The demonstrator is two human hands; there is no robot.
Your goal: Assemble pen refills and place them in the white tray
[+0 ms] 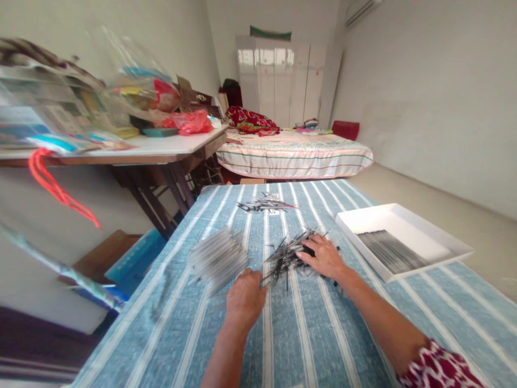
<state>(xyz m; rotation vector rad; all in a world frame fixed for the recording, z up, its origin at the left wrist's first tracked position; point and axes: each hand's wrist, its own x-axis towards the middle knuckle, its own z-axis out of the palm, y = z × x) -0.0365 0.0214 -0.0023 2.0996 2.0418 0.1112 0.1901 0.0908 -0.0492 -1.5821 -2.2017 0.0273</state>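
A loose pile of thin dark sticks, their exact kind too small to make out, lies on the blue-and-white striped cloth. My right hand reaches onto the pile's right side, fingers apart, touching the sticks. At the pile's lower left, my left hand is closed; what its fingers hold, if anything, is hidden. Just beyond it is a blurred, neat row of greyish, clear-looking slim pieces. A shallow white box on the right holds a row of similar grey slim pieces laid side by side.
Farther back on the cloth lies a smaller heap of dark sticks. On the left stands a higher white-topped table with plastic bags, and a red cord hangs from it. Beyond are a bed and a wardrobe.
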